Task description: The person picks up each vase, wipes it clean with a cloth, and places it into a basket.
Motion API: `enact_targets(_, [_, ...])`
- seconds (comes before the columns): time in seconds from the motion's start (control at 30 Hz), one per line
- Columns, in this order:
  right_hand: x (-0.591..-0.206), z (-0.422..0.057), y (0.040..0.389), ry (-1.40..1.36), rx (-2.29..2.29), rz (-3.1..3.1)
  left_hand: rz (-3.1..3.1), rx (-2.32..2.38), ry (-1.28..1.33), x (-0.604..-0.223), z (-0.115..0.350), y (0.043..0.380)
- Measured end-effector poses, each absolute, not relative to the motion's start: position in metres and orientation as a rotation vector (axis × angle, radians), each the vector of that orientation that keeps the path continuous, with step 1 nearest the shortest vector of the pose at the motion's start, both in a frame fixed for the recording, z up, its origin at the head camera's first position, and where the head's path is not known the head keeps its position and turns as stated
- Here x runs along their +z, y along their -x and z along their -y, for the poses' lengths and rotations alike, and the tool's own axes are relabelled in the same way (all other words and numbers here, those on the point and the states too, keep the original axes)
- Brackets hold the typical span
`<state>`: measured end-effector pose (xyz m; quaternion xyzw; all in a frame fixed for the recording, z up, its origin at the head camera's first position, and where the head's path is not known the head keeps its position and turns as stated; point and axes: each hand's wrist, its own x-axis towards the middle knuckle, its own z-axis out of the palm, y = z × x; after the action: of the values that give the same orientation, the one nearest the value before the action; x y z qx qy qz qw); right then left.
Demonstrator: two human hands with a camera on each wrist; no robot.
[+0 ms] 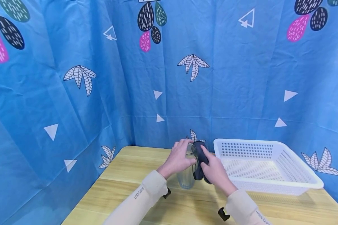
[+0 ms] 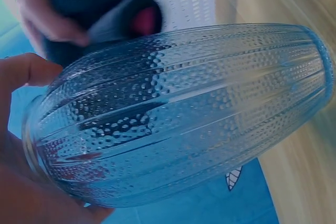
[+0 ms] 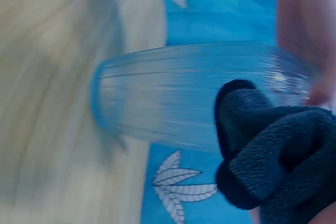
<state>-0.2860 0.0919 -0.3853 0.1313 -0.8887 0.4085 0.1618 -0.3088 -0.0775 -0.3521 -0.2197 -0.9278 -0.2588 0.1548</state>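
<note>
A clear ribbed glass vase (image 1: 186,180) with a dimpled surface stands upright over the wooden table. My left hand (image 1: 178,158) grips it round the neck, fingers on the far side and thumb on the near side. Beside it, my right hand (image 1: 215,171) holds a bunched dark cloth (image 1: 199,155) against or very near the vase's right side. The cloth (image 3: 262,145) looks fluffy with a black edge in the right wrist view, and covers part of the glass. Whether the vase's base (image 2: 320,61) touches the table is unclear.
A white perforated plastic basket (image 1: 273,184) sits to the right of my hands on the wooden table (image 1: 124,184). Behind and to the left hangs a blue patterned curtain (image 1: 174,103), close to the table's back edge.
</note>
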Motion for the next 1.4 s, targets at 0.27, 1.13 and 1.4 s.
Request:
enact_targets(0.27, [-0.414,-0.084,0.29,-0.322,0.986,2.878,2.63,-0.767,0.647,-0.353,0.079,0.308])
enact_targets(1.13, [-0.399,-0.092,0.289,-0.351,1.344,2.661,2.659,-0.758,0.61,-0.35,0.079,0.305])
enact_targets(1.4, [-0.371,-0.094,0.289,-0.328,1.317,2.532,2.67,-0.786,0.644,-0.348,0.078,0.307])
